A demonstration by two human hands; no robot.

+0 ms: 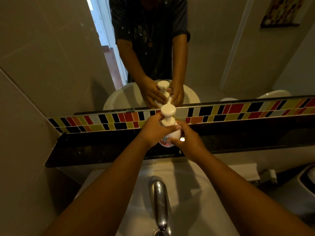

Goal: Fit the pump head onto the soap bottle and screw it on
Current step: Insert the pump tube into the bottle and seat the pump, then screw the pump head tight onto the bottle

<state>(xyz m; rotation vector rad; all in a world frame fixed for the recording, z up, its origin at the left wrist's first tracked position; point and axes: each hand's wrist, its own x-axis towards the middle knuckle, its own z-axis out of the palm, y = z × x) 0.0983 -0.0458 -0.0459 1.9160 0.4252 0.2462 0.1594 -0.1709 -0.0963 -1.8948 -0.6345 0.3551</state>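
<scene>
A white soap bottle (172,136) with a pink label stands upright on the dark stone ledge (102,150) behind the sink. Its white pump head (168,111) sits on top of the bottle neck. My left hand (155,129) wraps the neck and collar under the pump head, thumb across the front. My right hand (189,138) grips the bottle body from the right side, low down. The joint between pump collar and bottle is hidden by my fingers.
A chrome tap (161,203) rises over the white basin (196,193) below my arms. A band of coloured tiles (230,111) and a mirror (51,48) run behind the ledge. A dark bin edge (306,178) sits at right.
</scene>
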